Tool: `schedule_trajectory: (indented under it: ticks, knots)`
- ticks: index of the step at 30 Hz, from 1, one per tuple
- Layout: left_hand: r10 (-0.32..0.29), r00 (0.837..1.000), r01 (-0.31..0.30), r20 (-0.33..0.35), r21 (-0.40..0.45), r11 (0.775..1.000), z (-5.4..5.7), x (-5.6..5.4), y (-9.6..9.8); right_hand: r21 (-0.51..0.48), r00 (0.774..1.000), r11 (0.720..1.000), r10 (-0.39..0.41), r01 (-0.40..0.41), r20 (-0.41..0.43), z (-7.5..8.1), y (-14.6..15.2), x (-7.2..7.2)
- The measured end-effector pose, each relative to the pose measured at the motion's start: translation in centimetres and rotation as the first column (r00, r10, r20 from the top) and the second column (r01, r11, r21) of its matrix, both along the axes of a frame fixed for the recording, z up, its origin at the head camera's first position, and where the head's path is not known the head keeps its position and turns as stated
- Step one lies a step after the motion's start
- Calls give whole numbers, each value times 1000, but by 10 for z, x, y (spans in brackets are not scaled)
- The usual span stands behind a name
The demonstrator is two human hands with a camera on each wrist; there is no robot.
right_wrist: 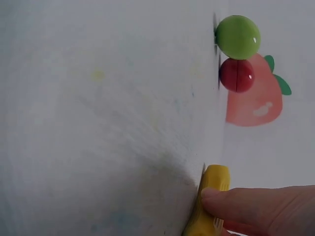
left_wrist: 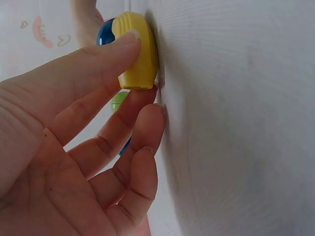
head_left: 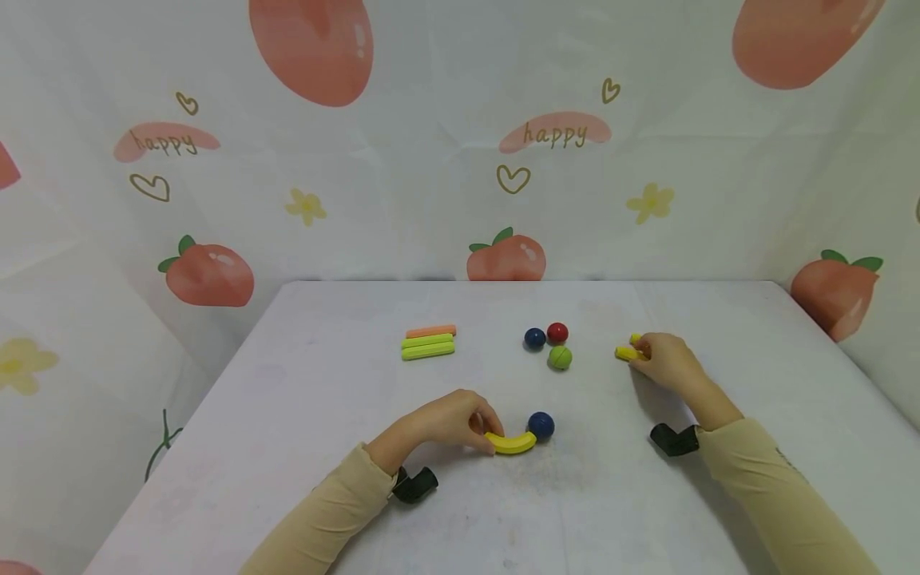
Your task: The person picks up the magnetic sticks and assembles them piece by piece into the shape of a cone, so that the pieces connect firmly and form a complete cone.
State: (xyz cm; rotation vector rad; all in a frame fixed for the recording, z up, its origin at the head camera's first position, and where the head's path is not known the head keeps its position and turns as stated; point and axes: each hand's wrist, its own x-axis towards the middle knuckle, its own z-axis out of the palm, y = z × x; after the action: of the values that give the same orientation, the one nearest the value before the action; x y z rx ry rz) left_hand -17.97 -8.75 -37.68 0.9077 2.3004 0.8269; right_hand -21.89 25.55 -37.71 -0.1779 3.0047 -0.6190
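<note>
My left hand point(head_left: 453, 419) pinches one end of a yellow, banana-shaped curved piece point(head_left: 512, 443) between thumb and fingers, low on the table. The piece's other end meets a dark blue ball point(head_left: 541, 426). In the left wrist view the thumb lies along the yellow piece point(left_wrist: 140, 64), and the blue ball point(left_wrist: 105, 34) is partly hidden behind it. Farther right, my right hand point(head_left: 668, 363) grips a yellow piece point(head_left: 625, 353) at the table surface. A second yellow bit point(head_left: 636, 339) shows just behind, mostly covered by the fingers. The right wrist view has the thumb on the yellow piece point(right_wrist: 216, 179).
A dark blue ball point(head_left: 534, 339), a red ball point(head_left: 557, 333) and a green ball point(head_left: 560, 357) stand grouped toward the back. To their left lie an orange stick point(head_left: 431, 331) and two yellow-green sticks point(head_left: 427, 350), side by side. A patterned cloth point(head_left: 402, 200) hangs behind the white table point(head_left: 323, 359).
</note>
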Motion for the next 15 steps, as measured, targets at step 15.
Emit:
schedule_trajectory:
  ticks: [15]
  knots:
    - [-11,1000,11,-14,-7,1000,-1,-1,1,-132,996,991,37,-27,77,4,-6,7]
